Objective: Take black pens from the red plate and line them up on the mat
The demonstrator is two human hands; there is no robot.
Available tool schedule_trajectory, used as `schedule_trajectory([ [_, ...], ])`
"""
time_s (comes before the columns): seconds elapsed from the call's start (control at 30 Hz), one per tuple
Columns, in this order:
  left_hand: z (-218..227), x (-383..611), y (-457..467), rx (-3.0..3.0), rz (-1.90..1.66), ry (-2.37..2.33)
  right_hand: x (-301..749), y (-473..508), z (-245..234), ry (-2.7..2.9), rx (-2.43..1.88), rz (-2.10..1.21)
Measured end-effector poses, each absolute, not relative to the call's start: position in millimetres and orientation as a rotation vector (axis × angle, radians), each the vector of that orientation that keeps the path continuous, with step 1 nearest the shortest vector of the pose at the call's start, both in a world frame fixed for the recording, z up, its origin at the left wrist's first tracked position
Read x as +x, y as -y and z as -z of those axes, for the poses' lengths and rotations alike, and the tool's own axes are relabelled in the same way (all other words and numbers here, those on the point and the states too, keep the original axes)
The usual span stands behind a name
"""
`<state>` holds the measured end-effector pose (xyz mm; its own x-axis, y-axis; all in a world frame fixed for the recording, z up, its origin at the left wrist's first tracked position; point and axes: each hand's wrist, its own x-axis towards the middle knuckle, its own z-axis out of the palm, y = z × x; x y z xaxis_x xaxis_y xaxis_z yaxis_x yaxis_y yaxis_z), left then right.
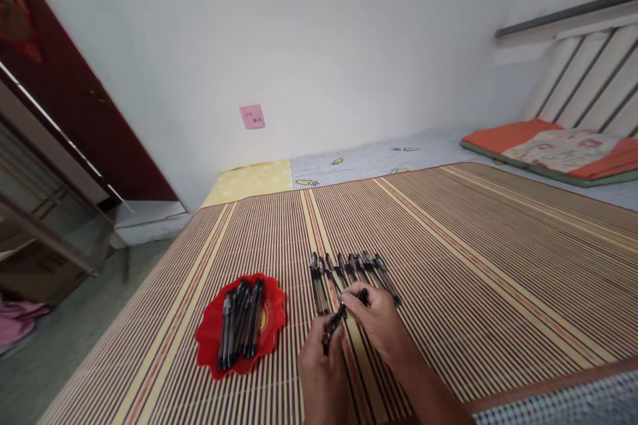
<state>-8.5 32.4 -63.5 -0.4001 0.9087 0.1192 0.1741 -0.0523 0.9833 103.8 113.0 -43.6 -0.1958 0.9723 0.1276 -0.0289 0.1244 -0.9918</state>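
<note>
My left hand (321,355) is closed round a dark pen (337,319), which points up and to the right. Fingers of my right hand (376,319) pinch a short black piece that looks like a pen cap (363,295), close to the pen's upper end. Just beyond both hands lies a row of capped black pens (359,267), side by side on the striped mat (448,259); my hands cover some of their lower ends. To the left, a red scalloped dish (207,332) holds several more black pens (239,325).
The mat covers a bed against a white wall bearing a pink note (252,116). An orange patterned folded cloth (553,146) lies at the far right by a slatted bed rail (593,80). A dark red door (84,80) and the floor (100,299) are at left.
</note>
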Motion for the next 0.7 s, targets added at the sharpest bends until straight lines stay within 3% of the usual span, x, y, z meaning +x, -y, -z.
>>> schedule_trajectory([
  [0.27,58,-6,-40,0.704,-1.377,-1.12,110,-115,43,1.452,-0.979,-1.334],
  [0.43,64,-6,-41,0.793,-1.585,-1.235,109,-113,34,1.475,-0.975,-1.28],
  [0.6,66,-6,-38,0.498,-1.329,-1.011,111,-113,34,1.426,-0.969,-1.419],
  [0.7,70,-7,-40,0.52,-1.379,-0.988,110,-114,36,1.425,-0.974,-1.458],
])
